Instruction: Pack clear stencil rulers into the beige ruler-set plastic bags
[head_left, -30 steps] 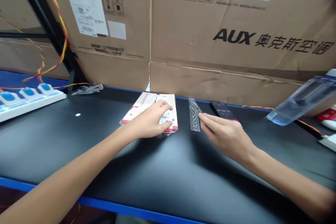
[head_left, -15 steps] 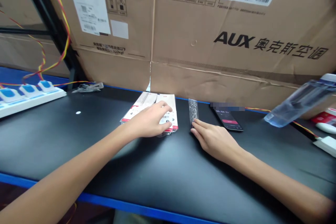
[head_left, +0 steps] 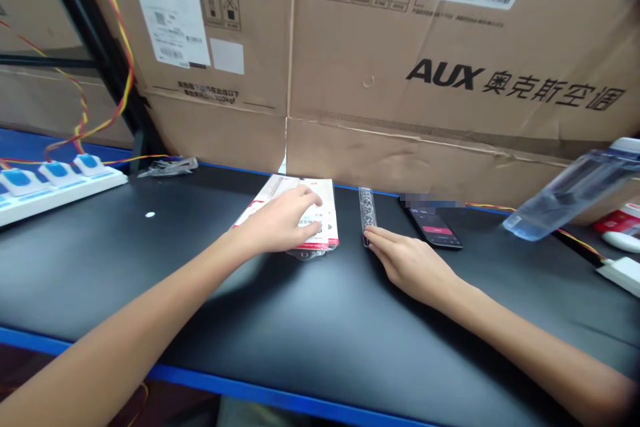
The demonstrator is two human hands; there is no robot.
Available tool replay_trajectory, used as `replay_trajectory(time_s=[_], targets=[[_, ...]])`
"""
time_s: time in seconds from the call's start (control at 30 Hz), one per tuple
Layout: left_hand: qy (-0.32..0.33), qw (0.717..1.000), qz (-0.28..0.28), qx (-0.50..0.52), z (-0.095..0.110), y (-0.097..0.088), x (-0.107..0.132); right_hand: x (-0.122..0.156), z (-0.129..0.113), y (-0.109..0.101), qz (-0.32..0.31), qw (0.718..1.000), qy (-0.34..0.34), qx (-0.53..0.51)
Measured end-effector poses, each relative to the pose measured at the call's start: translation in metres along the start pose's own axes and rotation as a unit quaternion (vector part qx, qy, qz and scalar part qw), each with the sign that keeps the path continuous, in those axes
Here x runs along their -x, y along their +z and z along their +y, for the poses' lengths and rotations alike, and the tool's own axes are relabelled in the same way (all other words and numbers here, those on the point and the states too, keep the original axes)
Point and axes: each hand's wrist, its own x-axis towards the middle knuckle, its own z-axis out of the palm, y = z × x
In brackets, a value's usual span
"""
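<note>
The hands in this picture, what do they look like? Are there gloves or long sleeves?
No gloves! The left hand and right hand are bare, with no rings that I can see. The left forearm and right forearm look slim, with no sleeves, watch or bracelet showing.

I have my left hand (head_left: 285,217) palm down, thumb (head_left: 312,230) apart from the bent fingers (head_left: 311,196), left forearm (head_left: 150,320) trailing outward behind it. Well apart to its right, my right hand (head_left: 415,267) holds its fingers together, pointing inward, right forearm (head_left: 525,340) slanting outward behind.
</note>
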Motion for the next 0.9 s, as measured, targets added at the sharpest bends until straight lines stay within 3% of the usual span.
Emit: replay_trajectory(time_s=[0.33,0.47,0.57,0.63,0.73,0.9], targets=[[0.030,0.999,-0.023,-0.018,0.002,0.003,0.001,0.001,0.002,0.002,-0.001,1.000,0.012,-0.029],[0.041,0.999,-0.002,0.007,0.006,0.003,0.000,0.002,-0.001,-0.002,0.050,0.994,0.015,-0.099],[0.054,0.995,0.031,0.083,0.019,0.001,0.001,0.005,-0.013,-0.011,0.084,0.961,0.048,-0.260],[0.061,0.984,0.022,0.163,0.035,0.001,0.004,0.008,-0.024,-0.016,0.045,0.909,0.074,-0.408],[0.052,0.946,-0.056,0.316,0.060,0.005,0.010,0.014,-0.039,-0.016,0.036,0.833,0.090,-0.545],[0.007,0.817,-0.121,0.563,0.083,0.018,0.017,0.026,-0.051,-0.007,0.057,0.780,0.097,-0.616]])
